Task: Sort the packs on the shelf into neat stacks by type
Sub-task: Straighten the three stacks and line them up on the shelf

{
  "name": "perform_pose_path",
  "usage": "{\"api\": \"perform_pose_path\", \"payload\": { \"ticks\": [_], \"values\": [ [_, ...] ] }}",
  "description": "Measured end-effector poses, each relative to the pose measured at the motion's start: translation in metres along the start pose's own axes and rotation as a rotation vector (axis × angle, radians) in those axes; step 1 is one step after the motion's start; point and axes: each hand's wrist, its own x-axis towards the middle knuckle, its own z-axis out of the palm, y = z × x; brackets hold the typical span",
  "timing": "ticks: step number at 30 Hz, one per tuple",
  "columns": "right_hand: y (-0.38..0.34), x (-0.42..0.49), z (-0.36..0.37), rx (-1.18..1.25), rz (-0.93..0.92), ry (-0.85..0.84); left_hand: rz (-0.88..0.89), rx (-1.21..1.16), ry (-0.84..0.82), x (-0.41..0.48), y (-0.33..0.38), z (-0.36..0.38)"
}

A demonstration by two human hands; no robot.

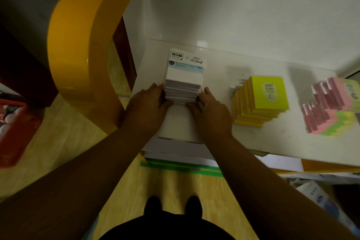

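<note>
Across the upper right of the head view, the white shelf (253,54) filled most of what I could see. The curved orange frame (78,45) stood at its left end, and a red crate (11,132) sat on the floor at the far left. On the shelf I counted three stacks of packs. The white stack (183,87) stood at the left end, fanned toward me, its top pack carrying a printed header card. The yellow stack (265,99) sat to its right, clearly apart, stepped and uneven, with 2207 on its top label. The pink stack (331,103) lay farthest right, slumped sideways, with green and yellow layers along its lower edge. The left hand (148,103) gripped the left side of the white stack, thumb lying up along the edge and fingers curled in at the near corner. The right hand (210,111) held the opposite side, fingers curled against the packs, so I had the stack squeezed between both hands
</note>
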Motion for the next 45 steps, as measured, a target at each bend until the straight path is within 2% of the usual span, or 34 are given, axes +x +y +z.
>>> {"api": "perform_pose_path", "payload": {
  "ticks": [5, 9, 10, 12, 14, 19, 24, 36, 43, 45],
  "values": [
    [-0.004, 0.005, 0.004, 0.013, -0.028, 0.007, -0.011, -0.034, 0.014, 0.002, 0.004, -0.006],
    [0.009, 0.006, -0.003, 0.035, -0.062, -0.002, -0.089, -0.203, -0.021, 0.003, 0.005, -0.015],
    [0.012, 0.004, -0.005, 0.122, -0.034, 0.044, -0.128, -0.293, 0.012, 0.004, 0.007, -0.016],
    [0.013, 0.002, -0.006, 0.483, 0.100, 0.167, -0.261, -0.581, 0.134, 0.009, 0.014, -0.020],
    [0.003, 0.011, -0.004, 0.823, 0.219, 0.220, -0.365, -0.855, 0.203, 0.022, 0.021, -0.020],
    [-0.028, 0.049, 0.004, 1.107, 0.288, 0.039, -0.455, -1.103, 0.040, 0.040, 0.029, -0.005],
    [-0.028, 0.055, 0.016, 1.108, 0.349, 0.021, -0.463, -1.089, 0.047, 0.040, 0.039, 0.002],
    [-0.033, 0.057, 0.017, 1.126, 0.331, 0.043, -0.490, -1.029, 0.121, 0.044, 0.049, -0.001],
    [-0.036, 0.054, 0.014, 1.164, 0.304, 0.032, -0.429, -1.008, 0.116, 0.044, 0.040, -0.004],
    [-0.035, 0.054, 0.013, 1.155, 0.302, 0.073, -0.388, -1.018, 0.104, 0.044, 0.037, -0.005]
  ]
}}
